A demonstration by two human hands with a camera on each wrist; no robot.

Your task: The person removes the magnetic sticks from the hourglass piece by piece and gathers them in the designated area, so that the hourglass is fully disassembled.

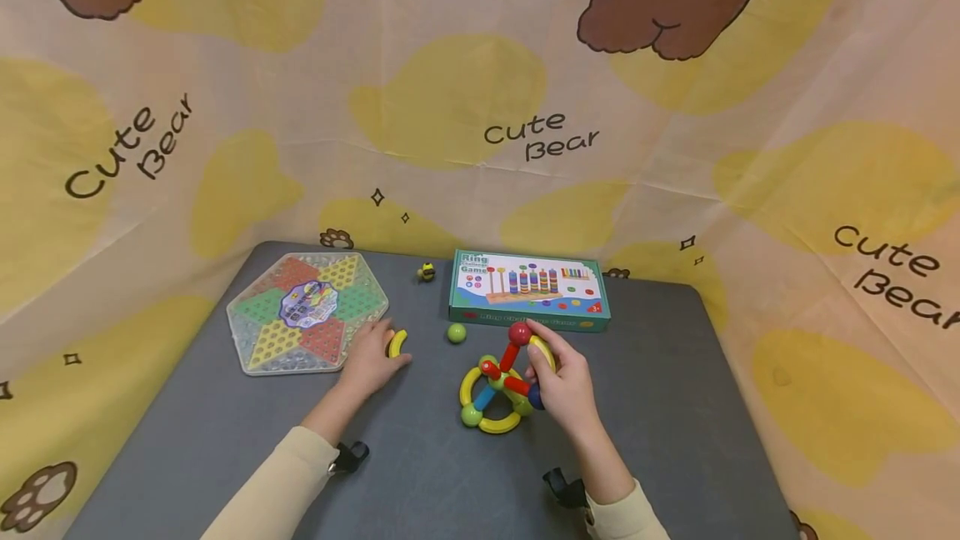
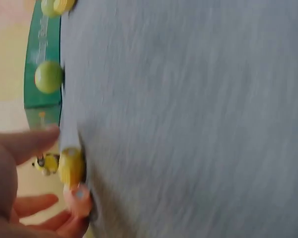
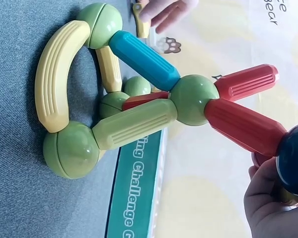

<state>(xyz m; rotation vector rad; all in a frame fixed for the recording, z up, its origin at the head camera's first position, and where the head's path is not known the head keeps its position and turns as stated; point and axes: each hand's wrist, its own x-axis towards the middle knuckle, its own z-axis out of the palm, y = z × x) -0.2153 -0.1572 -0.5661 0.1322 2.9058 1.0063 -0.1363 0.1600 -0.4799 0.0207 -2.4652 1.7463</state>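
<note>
My left hand (image 1: 369,359) reaches round a yellow curved magnetic rod (image 1: 398,343) lying on the table. In the left wrist view the thumb stands apart from that rod (image 2: 71,166), while a fingertip meets or nearly meets its far end. A magnetic ball-and-rod structure stands before my right hand (image 1: 567,377): a ring of yellow curved rods (image 3: 54,74) and green balls (image 3: 72,150), with straight rods rising to a central green ball (image 3: 193,99). Red rods extend from it to a red ball (image 1: 520,333) and a dark blue ball (image 3: 294,158). My right hand pinches another yellow curved rod (image 1: 543,352) beside these two balls.
A loose green ball (image 1: 456,333) lies between the hands. Behind it sits a green-edged game box (image 1: 529,290), with a small bee figure (image 1: 426,272) to its left. A hexagonal checkers board (image 1: 307,313) lies at the left. A printed cloth (image 1: 480,90) hangs behind the table.
</note>
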